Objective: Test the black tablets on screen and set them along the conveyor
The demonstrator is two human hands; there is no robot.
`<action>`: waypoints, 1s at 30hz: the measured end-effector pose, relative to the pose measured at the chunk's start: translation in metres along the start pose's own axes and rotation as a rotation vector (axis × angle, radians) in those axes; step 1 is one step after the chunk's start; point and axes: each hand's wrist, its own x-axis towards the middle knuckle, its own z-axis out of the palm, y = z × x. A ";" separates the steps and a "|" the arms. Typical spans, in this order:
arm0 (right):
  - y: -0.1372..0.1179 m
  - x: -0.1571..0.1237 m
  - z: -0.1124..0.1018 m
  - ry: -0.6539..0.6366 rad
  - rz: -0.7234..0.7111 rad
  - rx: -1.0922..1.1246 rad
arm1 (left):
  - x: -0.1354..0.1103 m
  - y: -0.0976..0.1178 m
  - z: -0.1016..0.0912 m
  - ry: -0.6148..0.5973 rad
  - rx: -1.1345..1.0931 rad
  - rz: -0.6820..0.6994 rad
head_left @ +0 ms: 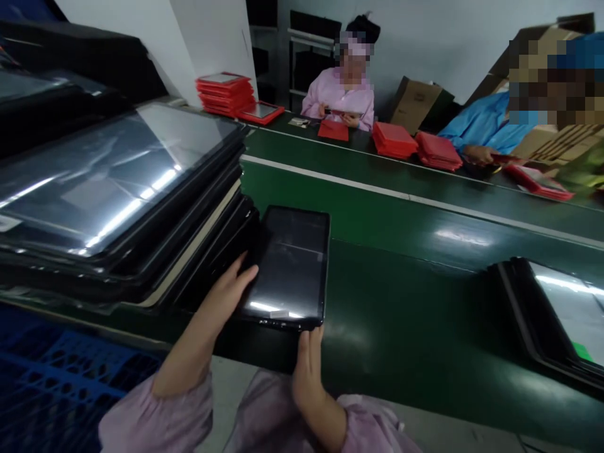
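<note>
A black tablet-like panel (292, 264) with a glossy dark screen lies at the middle of the green work surface, screen up. My left hand (229, 289) grips its left side, thumb at the edge of the screen; some of those fingers are hidden. Against the near right corner, my right hand (309, 365) is pressed with fingers straight and close together, touching the front edge. Just left of the panel, several dark panels lean at a slant beside a tall stack of larger screen panels (117, 182) with clear film on top.
Another stack of panels (566, 314) stands at the right. Across the green conveyor (401, 220), a person in pink (337, 94) and one in blue (486, 129) handle items near red stacks (394, 138). A blue plastic pallet (70, 371) is at lower left.
</note>
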 end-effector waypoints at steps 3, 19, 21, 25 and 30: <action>0.002 0.021 -0.045 -0.108 -0.051 0.191 | -0.023 0.003 0.000 0.108 0.184 0.044; 0.029 0.075 -0.142 -0.203 0.523 0.971 | -0.072 0.014 0.066 0.117 -0.092 -0.222; 0.051 0.060 -0.157 -0.160 0.590 1.009 | -0.078 0.018 0.097 -0.036 -0.020 -0.202; 0.075 0.044 -0.192 -0.063 0.638 0.990 | -0.084 0.014 0.146 -0.259 0.107 -0.118; 0.115 0.046 -0.256 0.236 0.706 0.909 | -0.073 -0.014 0.161 -0.204 0.284 -0.104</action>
